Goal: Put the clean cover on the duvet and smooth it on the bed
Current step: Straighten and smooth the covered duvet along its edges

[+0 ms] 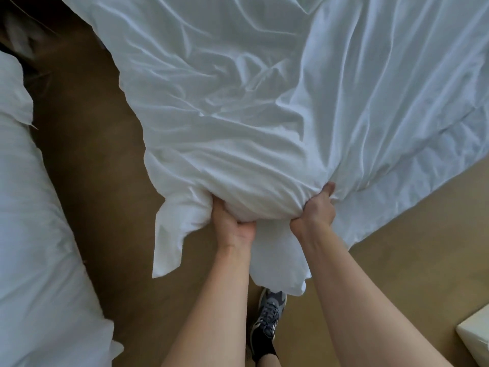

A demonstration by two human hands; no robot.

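Fingers [327, 190] of left hand [234, 226] and right hand [315, 211] grip bunched duvet [251, 115] over tan carpet [92, 168]

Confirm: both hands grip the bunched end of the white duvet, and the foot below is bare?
Not bare: the head view shows it in a laced grey sneaker. The left hand and right hand do grip the bunched end of the white duvet.

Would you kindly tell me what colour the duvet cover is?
The duvet cover is white; head view.
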